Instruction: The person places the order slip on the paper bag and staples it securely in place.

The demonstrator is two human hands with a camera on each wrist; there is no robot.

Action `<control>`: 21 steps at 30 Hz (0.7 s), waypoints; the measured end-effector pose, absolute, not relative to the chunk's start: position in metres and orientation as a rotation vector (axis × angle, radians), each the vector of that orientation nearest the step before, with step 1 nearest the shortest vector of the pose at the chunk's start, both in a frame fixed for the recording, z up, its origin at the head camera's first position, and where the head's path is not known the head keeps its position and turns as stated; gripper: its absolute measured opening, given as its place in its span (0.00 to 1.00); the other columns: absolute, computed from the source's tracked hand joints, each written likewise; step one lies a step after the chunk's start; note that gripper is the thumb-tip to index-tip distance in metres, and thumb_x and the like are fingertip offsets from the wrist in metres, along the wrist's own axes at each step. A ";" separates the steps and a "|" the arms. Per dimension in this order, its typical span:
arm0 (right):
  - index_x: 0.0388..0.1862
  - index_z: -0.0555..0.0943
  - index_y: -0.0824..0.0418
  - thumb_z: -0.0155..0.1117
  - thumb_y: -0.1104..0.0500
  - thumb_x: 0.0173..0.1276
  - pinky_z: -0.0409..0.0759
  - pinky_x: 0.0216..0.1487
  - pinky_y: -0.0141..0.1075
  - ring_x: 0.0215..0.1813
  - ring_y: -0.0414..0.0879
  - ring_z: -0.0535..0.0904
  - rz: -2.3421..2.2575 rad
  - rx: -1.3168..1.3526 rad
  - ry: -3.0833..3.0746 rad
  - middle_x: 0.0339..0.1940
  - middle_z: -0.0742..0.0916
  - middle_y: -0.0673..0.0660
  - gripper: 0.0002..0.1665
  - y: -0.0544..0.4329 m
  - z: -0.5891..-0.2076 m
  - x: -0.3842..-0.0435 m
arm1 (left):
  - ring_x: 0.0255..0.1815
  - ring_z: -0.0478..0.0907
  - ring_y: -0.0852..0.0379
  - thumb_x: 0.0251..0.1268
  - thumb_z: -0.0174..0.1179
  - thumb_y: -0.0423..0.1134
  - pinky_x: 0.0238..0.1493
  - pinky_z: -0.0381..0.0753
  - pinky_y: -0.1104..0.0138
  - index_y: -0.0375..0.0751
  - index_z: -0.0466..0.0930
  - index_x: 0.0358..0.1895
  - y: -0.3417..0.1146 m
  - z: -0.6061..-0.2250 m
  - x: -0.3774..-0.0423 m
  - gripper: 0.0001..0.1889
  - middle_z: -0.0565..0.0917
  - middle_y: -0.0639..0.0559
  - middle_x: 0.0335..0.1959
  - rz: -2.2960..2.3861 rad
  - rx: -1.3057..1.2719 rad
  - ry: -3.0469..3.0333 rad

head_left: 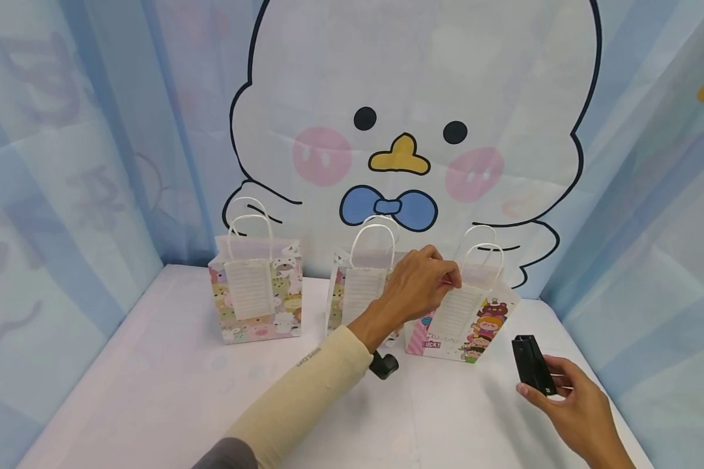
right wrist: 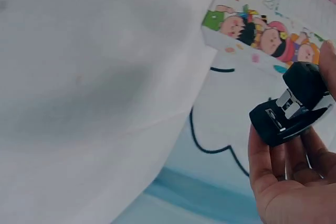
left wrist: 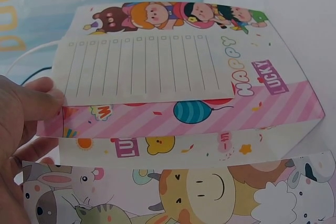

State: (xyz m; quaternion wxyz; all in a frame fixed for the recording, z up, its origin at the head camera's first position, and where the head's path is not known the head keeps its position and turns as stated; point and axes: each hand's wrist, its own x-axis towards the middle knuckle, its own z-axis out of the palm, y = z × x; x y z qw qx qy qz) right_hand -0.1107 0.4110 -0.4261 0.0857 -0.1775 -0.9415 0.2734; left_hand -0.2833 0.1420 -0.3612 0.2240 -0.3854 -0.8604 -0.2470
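My left hand reaches across to the rightmost paper gift bag and pinches its top edge together with a lined paper slip. The slip lies flat on the bag's front, over cartoon figures, pink stripes and a balloon. In the left wrist view, the thumb is on the front and the fingers are partly hidden behind. My right hand holds a black stapler to the right of that bag. Its jaws stand apart in the right wrist view.
An animal-print gift bag with a lined slip stands at the left. The middle bag, with a similar slip, is partly behind my left arm. A black object shows beneath that wrist. A cartoon curtain hangs behind the white table.
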 end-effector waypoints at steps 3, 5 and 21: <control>0.72 0.73 0.65 0.83 0.44 0.61 0.86 0.40 0.36 0.49 0.50 0.89 0.827 -0.429 -2.741 0.56 0.88 0.73 0.48 0.405 -0.419 -0.113 | 0.50 0.77 0.64 0.74 0.69 0.45 0.55 0.77 0.71 0.59 0.92 0.43 0.142 -0.361 -0.283 0.04 0.90 0.65 0.40 -0.685 -1.066 -2.374; 0.71 0.75 0.64 0.84 0.45 0.61 0.79 0.34 0.29 0.44 0.32 0.86 0.846 -0.380 -2.708 0.55 0.89 0.71 0.46 0.402 -0.415 -0.115 | 0.50 0.77 0.64 0.74 0.69 0.45 0.55 0.77 0.71 0.58 0.92 0.43 0.141 -0.361 -0.283 0.03 0.90 0.65 0.40 -0.687 -1.068 -2.372; 0.71 0.74 0.62 0.84 0.58 0.62 0.76 0.45 0.14 0.47 0.17 0.77 0.997 -0.118 -2.556 0.54 0.87 0.46 0.42 0.373 -0.382 -0.142 | 0.49 0.77 0.65 0.74 0.69 0.45 0.55 0.77 0.72 0.59 0.92 0.43 0.140 -0.362 -0.284 0.03 0.90 0.65 0.39 -0.699 -1.073 -2.370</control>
